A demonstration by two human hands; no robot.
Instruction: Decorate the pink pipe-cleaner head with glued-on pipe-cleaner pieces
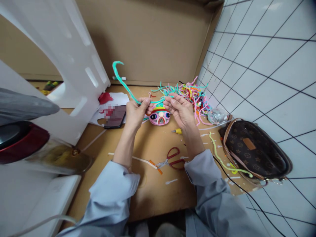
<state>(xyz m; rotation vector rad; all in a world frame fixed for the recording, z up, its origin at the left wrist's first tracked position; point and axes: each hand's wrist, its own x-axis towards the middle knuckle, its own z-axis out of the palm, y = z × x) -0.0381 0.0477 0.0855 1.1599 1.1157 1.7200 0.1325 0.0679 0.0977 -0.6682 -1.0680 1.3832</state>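
Observation:
My left hand (137, 110) is closed on a long teal pipe cleaner (122, 82) that curves up and to the left, its tip hooked. My right hand (179, 107) pinches the same teal pipe cleaner a little to the right, fingers curled. Both hands hover just above a pink craft face with big eyes and a striped cap (159, 117) lying on the brown table (153, 184). Behind my right hand lies a tangled pile of coloured pipe cleaners (192, 93).
Red-handled scissors (172, 159) lie near my forearms, a small yellow-handled tool (177, 131) beside the craft face. A phone (115, 117) rests on paper at left. A brown patterned bag (254, 149) and a yellow-green pipe cleaner (222, 161) sit at right. Cardboard wall behind, tiled wall right.

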